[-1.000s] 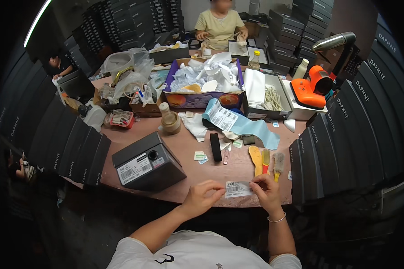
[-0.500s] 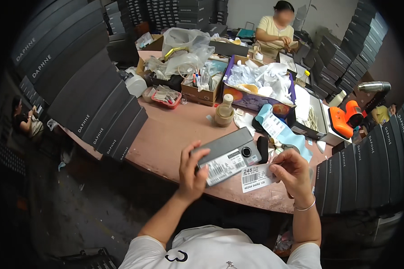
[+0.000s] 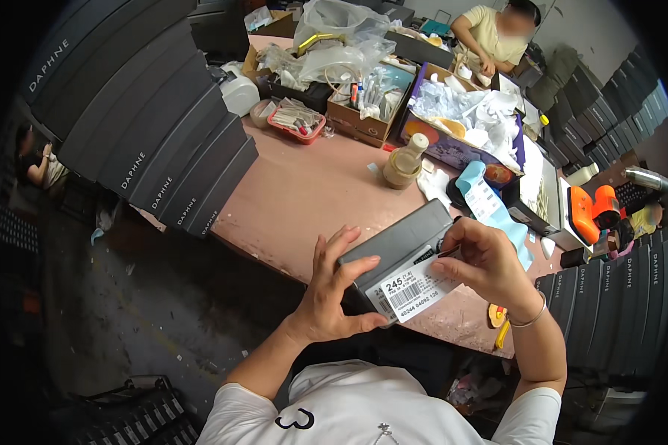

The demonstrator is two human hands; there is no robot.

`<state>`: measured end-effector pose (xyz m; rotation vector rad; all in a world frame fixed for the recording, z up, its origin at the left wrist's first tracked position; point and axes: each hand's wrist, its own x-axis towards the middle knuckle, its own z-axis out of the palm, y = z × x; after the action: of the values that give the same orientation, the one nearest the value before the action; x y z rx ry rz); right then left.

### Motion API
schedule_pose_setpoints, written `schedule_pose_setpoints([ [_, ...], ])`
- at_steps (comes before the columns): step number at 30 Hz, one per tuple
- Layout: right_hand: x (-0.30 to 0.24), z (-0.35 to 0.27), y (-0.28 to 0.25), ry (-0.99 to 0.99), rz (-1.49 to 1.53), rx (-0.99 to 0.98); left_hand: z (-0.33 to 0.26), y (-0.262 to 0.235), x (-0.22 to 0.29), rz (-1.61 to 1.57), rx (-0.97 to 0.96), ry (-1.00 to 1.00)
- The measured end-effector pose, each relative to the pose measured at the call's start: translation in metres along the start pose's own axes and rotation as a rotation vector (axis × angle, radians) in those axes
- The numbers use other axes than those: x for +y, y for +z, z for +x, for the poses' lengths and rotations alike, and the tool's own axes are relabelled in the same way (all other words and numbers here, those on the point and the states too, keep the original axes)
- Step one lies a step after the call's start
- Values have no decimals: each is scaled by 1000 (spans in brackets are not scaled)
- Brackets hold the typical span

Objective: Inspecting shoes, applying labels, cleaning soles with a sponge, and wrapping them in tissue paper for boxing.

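A grey-black shoebox point(image 3: 402, 236) is tilted up over the front edge of the table, its labelled end facing me. My left hand point(image 3: 325, 289) holds it at the left, fingers spread over the top and thumb at the lower edge of the end. A white barcode label point(image 3: 410, 295) lies against that end, covering part of another printed label there. With finger and thumb, my right hand point(image 3: 486, 263) pinches the upper right edge of the white label. The round hole in the box end is mostly hidden by this hand.
Dark shoebox stacks point(image 3: 178, 141) rise at the left, with more boxes point(image 3: 608, 297) at the right. Beyond are a squat bottle point(image 3: 404, 167), a red tray point(image 3: 306, 138), a purple carton point(image 3: 453, 153) of white paper and a blue strip point(image 3: 506, 226). Another person point(image 3: 490, 37) works across the table.
The label has gone from beside the box to against its end face. My left hand has shifted its hold, with the thumb now at the bottom edge. The view has swung slightly.
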<state>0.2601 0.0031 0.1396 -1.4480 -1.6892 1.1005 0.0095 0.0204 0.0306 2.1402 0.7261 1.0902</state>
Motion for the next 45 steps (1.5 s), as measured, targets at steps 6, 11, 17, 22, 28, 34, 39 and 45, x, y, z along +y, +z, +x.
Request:
schedule_pose_setpoints([
  [6,-1,9,5,37,-116,-97,-4,1,2,-11,-25,-12],
  [11,-10,6,9,8,-183,-95,-4,5,6,-38,16,-19],
  [17,-8,4,15,-49,-207,-58,-6,12,10,-27,82,-45],
  [22,-8,2,15,-34,-206,-57,-6,14,12,-30,106,-57],
  [28,-10,2,16,-30,-217,-51,-6,16,12,-29,120,-54],
  [34,-16,1,15,9,-259,-89,-6,17,14,-17,133,-55],
  [39,-16,2,15,-41,-294,-75,-5,18,15,-19,153,-61],
  [45,-13,3,16,-111,-336,-50,-4,19,15,-20,151,-65],
])
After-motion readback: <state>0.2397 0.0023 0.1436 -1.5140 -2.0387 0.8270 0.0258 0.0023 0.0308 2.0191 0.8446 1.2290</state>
